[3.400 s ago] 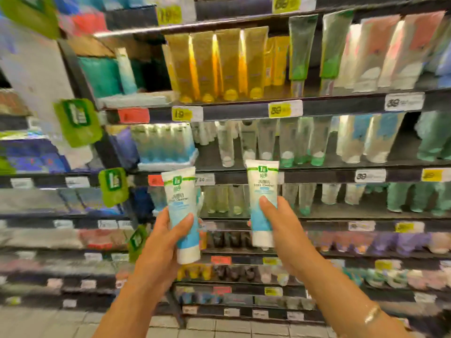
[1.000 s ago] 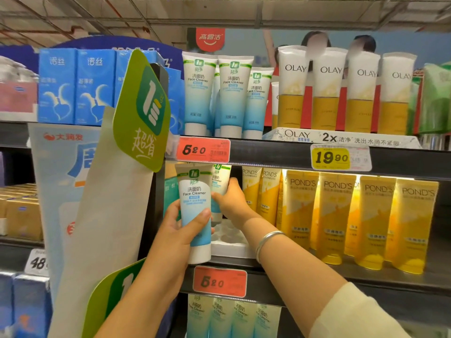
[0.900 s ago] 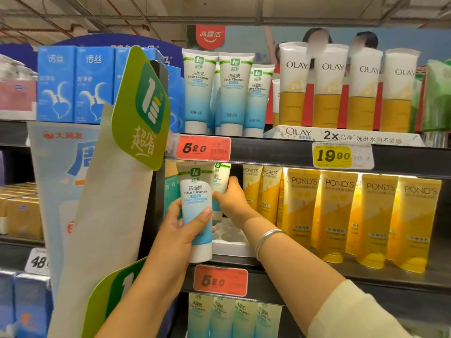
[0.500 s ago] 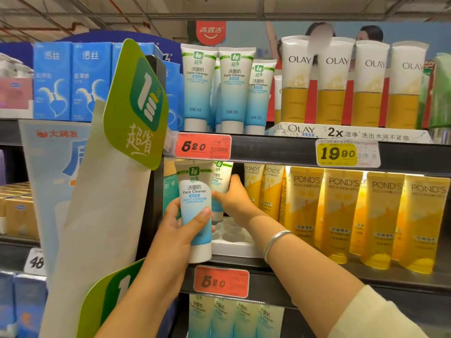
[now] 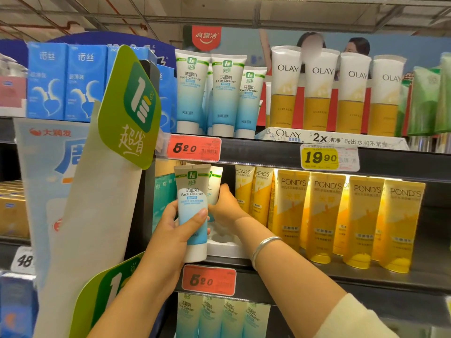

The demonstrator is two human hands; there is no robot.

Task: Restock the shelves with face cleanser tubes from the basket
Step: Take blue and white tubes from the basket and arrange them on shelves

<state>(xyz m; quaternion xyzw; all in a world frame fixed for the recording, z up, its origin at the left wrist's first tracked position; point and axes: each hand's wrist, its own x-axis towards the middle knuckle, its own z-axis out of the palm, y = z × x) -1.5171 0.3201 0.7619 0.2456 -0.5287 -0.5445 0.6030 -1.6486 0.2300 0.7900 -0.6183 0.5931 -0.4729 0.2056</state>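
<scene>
My left hand [image 5: 177, 230] grips a white-and-blue face cleanser tube [image 5: 192, 203] upright, cap down, in front of the middle shelf's left end. Behind it my right hand [image 5: 225, 208] holds a second face cleanser tube [image 5: 214, 184] above a white slotted tray [image 5: 224, 245] on that shelf; much of this tube is hidden by the front tube and my fingers. Three matching tubes [image 5: 224, 96] stand on the shelf above. The basket is out of view.
Yellow Pond's tubes [image 5: 327, 215] fill the middle shelf to the right. Olay tubes [image 5: 336, 91] stand on the top shelf. A green-and-white hanging sign [image 5: 129, 111] juts out at the left. Blue boxes [image 5: 66, 81] are top left. More cleanser tubes [image 5: 219, 315] sit below.
Since 3.4 s ago the view rose to the upper shelves and my right hand carried its tube into the middle shelf. Over the last second both hands have barely shifted.
</scene>
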